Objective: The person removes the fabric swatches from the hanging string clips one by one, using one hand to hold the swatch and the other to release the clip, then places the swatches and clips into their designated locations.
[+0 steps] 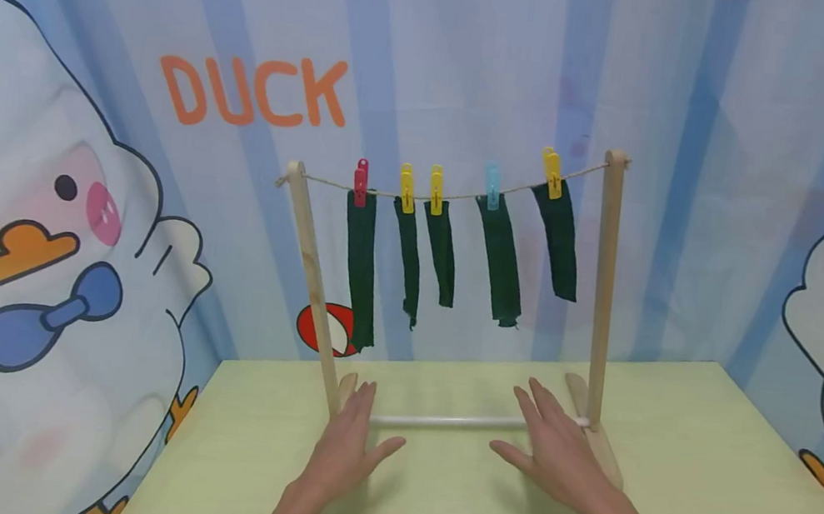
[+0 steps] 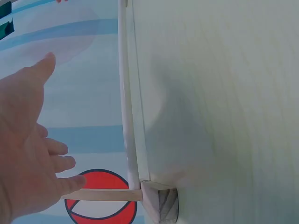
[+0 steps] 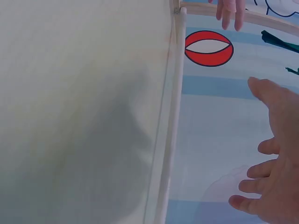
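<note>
A small wooden clothesline frame stands on the table, with a left post point(image 1: 313, 280), a right post point(image 1: 602, 294) and a white bottom rod point(image 1: 455, 421). Along its string point(image 1: 467, 198) hang several dark green cloth strips point(image 1: 359, 272), clipped by a red clothespin point(image 1: 361, 183), three yellow clothespins point(image 1: 552, 174) and a light blue one point(image 1: 492, 186). My left hand point(image 1: 342, 451) is in front of the left post's foot, fingers straight and thumb spread. Beside the right post's foot, my right hand point(image 1: 560, 457) also has its fingers extended. Neither holds anything.
Behind the frame hangs a blue striped curtain point(image 1: 463, 61) printed with ducks and the word DUCK. It meets the pale yellow table point(image 1: 446, 503) along the back edge. The right post stands on a flat wooden foot point(image 1: 605, 457).
</note>
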Demonstrator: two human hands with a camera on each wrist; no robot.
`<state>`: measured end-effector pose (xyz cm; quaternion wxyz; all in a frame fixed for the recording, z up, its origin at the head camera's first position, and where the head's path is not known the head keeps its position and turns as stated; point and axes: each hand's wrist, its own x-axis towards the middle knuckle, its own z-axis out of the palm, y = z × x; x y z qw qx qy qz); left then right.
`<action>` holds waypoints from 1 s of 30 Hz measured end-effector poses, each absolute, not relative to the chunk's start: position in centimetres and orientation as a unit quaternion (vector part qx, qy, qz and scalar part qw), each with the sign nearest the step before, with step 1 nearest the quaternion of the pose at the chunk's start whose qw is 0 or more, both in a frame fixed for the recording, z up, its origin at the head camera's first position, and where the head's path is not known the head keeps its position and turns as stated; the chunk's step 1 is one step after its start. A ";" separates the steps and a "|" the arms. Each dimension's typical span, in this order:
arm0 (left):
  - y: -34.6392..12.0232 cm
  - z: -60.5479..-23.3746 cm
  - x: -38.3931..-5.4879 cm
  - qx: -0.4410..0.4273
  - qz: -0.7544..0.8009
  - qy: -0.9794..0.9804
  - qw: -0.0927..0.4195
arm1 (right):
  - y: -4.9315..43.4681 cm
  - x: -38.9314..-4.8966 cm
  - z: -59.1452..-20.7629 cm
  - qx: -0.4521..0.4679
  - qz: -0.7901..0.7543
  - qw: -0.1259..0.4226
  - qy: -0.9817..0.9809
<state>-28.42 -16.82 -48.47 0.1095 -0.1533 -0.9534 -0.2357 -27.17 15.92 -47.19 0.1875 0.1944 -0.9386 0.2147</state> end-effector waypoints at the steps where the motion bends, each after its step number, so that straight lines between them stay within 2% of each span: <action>1: -16.9 -48.4 -28.4 -0.154 -0.244 -0.951 0.109 | 15.7 -27.2 -46.9 0.197 0.217 0.191 -0.937; 13: -17.4 -46.2 -28.0 -0.105 -0.353 -0.924 0.102 | 13.1 -27.7 -42.7 0.270 0.243 0.224 -0.904; 21: -17.5 -44.2 -28.0 -0.117 -0.412 -0.897 0.107 | 11.4 -27.1 -39.2 0.301 0.250 0.242 -0.888; 30: -17.6 -42.9 -28.8 -0.120 -0.404 -0.897 0.136 | 9.3 -28.5 -35.1 0.373 0.262 0.320 -0.831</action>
